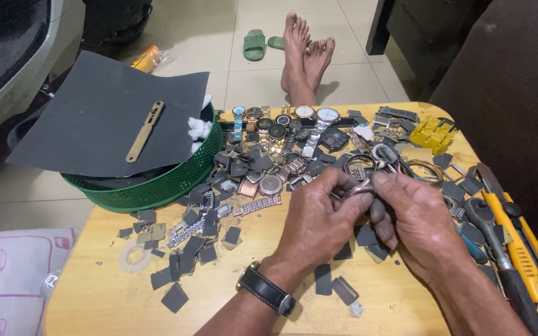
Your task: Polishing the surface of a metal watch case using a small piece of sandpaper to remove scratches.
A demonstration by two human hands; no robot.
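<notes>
My left hand [319, 218] and my right hand [415, 218] meet over the middle of a wooden table [113, 298]. Together they pinch a small round metal watch part [361, 186] between the fingertips; most of it is hidden by the fingers. A black strap watch sits on my left wrist [266, 289]. Just beyond the hands lies a heap of watches, metal bracelets and cases [287, 146]. Small dark grey sandpaper scraps [188, 255] are scattered around the hands.
A green basket [157, 186] at the table's left holds a big grey sandpaper sheet, a wooden-handled tool and cotton. Yellow-handled tools and a wrench [512, 249] lie along the right edge, a yellow plastic piece [434, 134] behind. Bare feet [303, 56] and green sandals rest on the floor.
</notes>
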